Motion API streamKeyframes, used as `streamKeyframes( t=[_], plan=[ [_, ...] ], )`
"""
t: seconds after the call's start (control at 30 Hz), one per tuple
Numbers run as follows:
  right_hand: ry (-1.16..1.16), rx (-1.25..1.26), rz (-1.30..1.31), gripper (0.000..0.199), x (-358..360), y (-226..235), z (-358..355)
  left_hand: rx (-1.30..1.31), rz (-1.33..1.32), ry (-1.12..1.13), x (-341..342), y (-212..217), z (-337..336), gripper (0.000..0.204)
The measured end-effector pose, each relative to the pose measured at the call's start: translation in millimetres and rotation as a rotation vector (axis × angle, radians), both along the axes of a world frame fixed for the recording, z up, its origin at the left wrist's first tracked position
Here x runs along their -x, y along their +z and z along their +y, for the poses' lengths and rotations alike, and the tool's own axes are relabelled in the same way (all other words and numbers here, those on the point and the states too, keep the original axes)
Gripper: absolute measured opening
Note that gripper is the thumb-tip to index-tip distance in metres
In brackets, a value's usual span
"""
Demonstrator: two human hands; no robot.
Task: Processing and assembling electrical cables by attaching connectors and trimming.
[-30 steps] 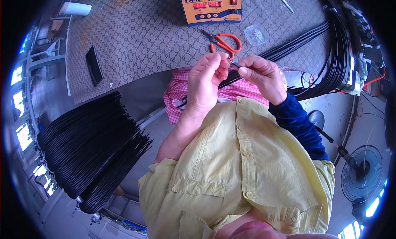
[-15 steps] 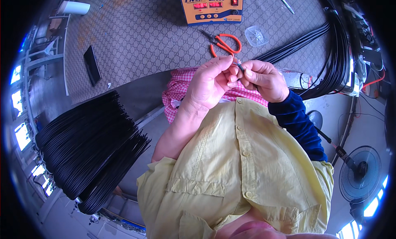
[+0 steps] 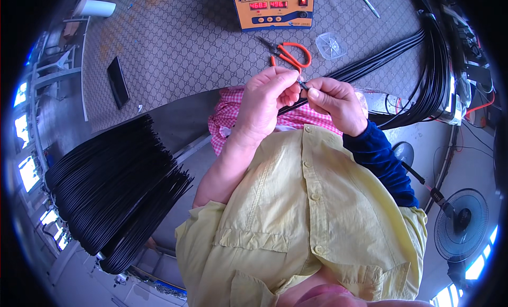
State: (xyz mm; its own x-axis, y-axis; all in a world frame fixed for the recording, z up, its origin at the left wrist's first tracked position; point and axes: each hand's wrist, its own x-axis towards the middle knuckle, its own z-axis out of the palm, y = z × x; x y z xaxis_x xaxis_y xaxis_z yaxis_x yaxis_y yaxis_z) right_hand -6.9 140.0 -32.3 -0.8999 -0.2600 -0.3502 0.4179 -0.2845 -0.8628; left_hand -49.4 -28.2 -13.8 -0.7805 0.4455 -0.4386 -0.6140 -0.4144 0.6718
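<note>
In front of my chest both hands meet at the end of a thin black cable (image 3: 303, 86). My right hand (image 3: 339, 103), in a dark blue velvet sleeve, pinches the cable between thumb and fingers. My left hand (image 3: 264, 98) is closed at the cable's tip, thumb against the fingers; the fine wires there are too small to make out clearly. Just beyond my fingertips lie snips with orange-red handles (image 3: 308, 53) and dark blades. Long black cables (image 3: 381, 55) run from behind my right hand toward the right side of the table.
An orange and blue control box (image 3: 274, 10) with red displays stands at the back. Nearby is a clear plastic dish (image 3: 331, 45). A black phone (image 3: 118, 82) lies at the left. Bundled black cables (image 3: 116, 185) hang at lower left; a fan (image 3: 462, 222) stands at right.
Both hands have shifted slightly left with the cable. My left hand has turned a little and its fingers are more closed together at the cable tip.
</note>
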Motion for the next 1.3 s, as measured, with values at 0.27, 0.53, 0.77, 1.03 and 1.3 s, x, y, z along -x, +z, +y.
streamKeyframes(
  t=[0.27, 0.53, 0.77, 1.03, 1.3],
  plan=[
    [0.008, 0.078, -0.03, 0.02, -2, 3, -1, -0.211, -0.232, -0.067, 0, -6, -7, 0.015],
    [0.016, 0.156, -0.084, 0.02, -1, 3, 1, -0.358, -0.187, -0.089, -3, -11, -7, 0.016],
    [-0.037, 0.236, -0.15, 0.018, 1, 7, -2, -0.257, -0.109, 0.064, -11, -3, 2, 0.015],
    [0.006, 0.372, -0.13, 0.016, 2, 6, -4, -0.372, 0.005, 0.006, -14, -17, 5, 0.025],
    [0.039, 0.395, -0.148, 0.018, 2, 7, -2, -0.398, -0.081, -0.022, -10, -15, 3, 0.027]
  ],
)
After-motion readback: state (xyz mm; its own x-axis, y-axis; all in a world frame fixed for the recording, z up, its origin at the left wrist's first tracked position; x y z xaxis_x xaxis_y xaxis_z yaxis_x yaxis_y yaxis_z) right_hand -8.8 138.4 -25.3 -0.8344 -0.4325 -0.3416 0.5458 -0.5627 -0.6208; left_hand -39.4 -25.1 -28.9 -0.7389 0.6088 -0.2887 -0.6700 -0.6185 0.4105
